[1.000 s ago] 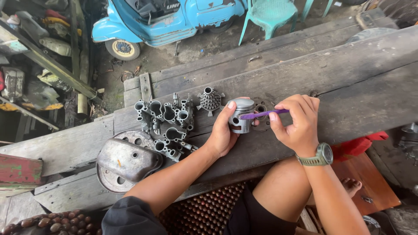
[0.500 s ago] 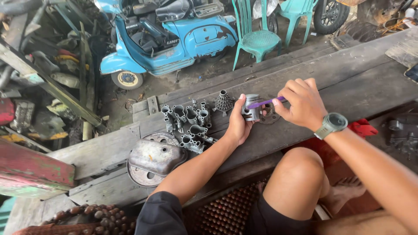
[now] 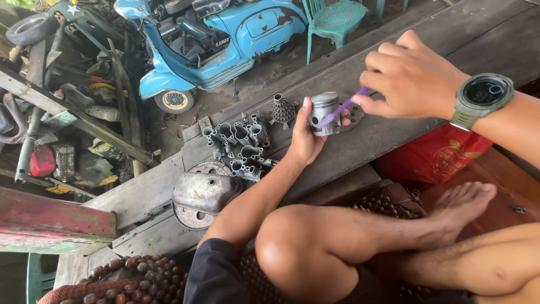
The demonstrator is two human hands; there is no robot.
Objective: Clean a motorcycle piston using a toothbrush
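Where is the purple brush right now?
In the head view, upper right of centre, the purple brush is pinched in the right hand, its tip against the grey metal piston that the left hand holds above the wooden plank.

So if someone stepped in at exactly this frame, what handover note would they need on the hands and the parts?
Left hand: grips the grey metal piston, held just above the wooden bench.
Right hand: holds a purple brush, tip against the piston's side.
On the bench: a cluster of grey tubular castings, a finned cone part, a round perforated disc, a domed metal cover.
Done: piston picked up, brush applied.
Left: how clean the piston is cannot be told; the other parts lie untouched.
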